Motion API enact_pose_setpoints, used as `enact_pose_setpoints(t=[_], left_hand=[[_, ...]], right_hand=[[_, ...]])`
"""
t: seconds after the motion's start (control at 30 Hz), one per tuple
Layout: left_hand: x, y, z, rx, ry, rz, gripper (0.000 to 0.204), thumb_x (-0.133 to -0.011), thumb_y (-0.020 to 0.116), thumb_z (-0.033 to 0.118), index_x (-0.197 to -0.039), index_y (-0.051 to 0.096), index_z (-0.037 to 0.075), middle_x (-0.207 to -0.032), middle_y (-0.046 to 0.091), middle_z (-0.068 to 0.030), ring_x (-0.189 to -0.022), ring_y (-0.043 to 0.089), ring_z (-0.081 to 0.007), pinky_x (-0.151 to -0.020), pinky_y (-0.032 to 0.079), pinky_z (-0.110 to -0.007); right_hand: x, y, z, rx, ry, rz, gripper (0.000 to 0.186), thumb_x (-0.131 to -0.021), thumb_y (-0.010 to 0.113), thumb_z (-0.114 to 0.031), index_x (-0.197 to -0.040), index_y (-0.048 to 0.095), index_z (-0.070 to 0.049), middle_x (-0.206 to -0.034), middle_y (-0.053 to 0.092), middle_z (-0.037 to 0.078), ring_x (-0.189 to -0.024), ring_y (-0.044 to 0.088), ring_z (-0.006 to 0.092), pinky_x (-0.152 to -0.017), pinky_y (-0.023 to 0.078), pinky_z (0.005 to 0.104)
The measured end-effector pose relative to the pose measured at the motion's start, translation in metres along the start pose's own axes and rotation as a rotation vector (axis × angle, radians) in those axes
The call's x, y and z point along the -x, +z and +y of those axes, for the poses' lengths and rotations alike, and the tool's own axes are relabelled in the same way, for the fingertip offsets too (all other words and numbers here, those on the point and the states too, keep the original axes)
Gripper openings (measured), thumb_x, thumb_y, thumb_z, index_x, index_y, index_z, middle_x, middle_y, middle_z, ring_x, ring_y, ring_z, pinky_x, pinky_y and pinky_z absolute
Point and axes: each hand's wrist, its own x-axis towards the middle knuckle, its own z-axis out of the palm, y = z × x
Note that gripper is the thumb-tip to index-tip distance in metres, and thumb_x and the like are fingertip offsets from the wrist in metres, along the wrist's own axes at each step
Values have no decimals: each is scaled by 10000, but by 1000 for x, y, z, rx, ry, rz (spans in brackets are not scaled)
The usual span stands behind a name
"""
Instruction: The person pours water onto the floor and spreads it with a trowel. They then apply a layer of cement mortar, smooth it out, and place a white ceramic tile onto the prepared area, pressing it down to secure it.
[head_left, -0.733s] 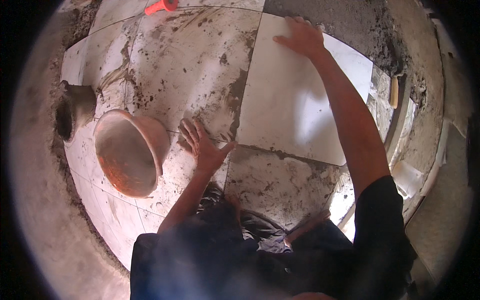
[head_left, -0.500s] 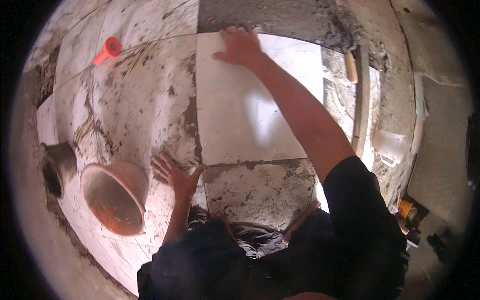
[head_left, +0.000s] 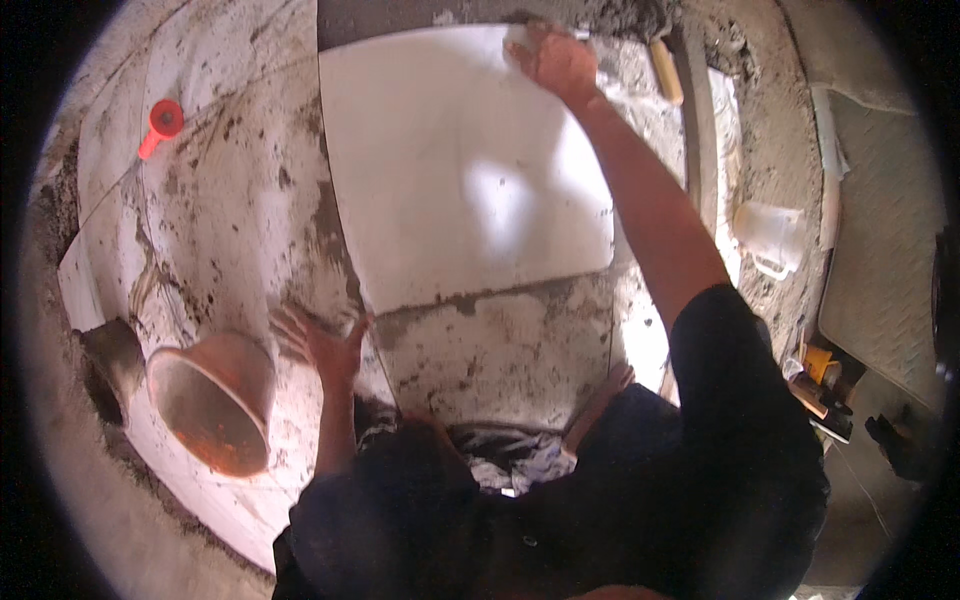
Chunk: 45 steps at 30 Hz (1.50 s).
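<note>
A large glossy white tile (head_left: 430, 180) lies in front of me, beside a strip of bare grey mortar. At its far right corner is my right hand (head_left: 560, 68), its fingers curled over the far edge and the thumb on top. Whether that edge is raised, I cannot tell. My left hand (head_left: 325, 345) is open with fingers spread, low over the mortar-smeared tiles (head_left: 235, 220) left of the white one. It holds nothing. Nearest to it stands a tilted clay-coloured bowl (head_left: 215, 400), with orange residue inside.
A red round-headed tool (head_left: 162, 122) with a short handle lies far left. Beyond the tile's right side are a wooden handle (head_left: 665, 72), a long straight bar (head_left: 700, 130) and a clear plastic jug (head_left: 768, 235). A dark pot (head_left: 112, 360) stands left of the bowl.
My right hand has moved right along the tile's far edge to its corner, its spread fingers now curled over. My left hand stays open. The whole view has shifted a little.
</note>
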Motion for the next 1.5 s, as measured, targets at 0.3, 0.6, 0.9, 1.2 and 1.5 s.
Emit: enact_pose_setpoints(t=[0.3,0.6,0.9,1.2,1.5], left_hand=[[-6,5,0,-19,-6,-8,1507,-500,766,798,-1554,-9,49,-1603,-97,-250,-1478,-135,-411,-1117,-70,-670],[-7,1,-3,35,-28,33,1486,-503,771,791,-1557,27,54,-1603,-97,-251,-1483,-128,-402,-1130,-40,-653],[-15,4,0,24,-60,-14,1446,-535,801,737,-1559,34,63,-1607,-94,-238,-1487,-105,-394,-1142,2,-648],[-23,-8,4,22,6,-33,1447,-551,757,778,-1557,9,56,-1591,-128,-268,-1470,-117,-442,-1136,-10,-660],[-4,-9,-11,130,85,0,1397,-621,776,718,-1535,30,-30,-1567,-109,-332,-1473,-108,-439,-1160,-30,-588]], right_hand=[[7,-20,32,-94,-89,-77,619,-909,559,-475,-1337,537,-29,-1325,565,233,-1229,543,374,-1036,418,476],[339,-148,152,63,-203,-615,494,-961,591,-375,-1353,522,-83,-1354,563,142,-1276,516,307,-1059,406,466],[547,-116,176,-12,63,-915,424,-939,590,-375,-1256,626,-95,-1224,646,147,-1144,605,298,-1003,457,423],[540,-72,265,-453,424,-676,276,-919,617,-298,-1020,714,-61,-909,715,110,-863,678,231,-788,530,361],[559,-57,290,-363,284,-730,433,-958,558,-429,-884,673,-18,-801,680,131,-775,658,253,-709,497,384]])
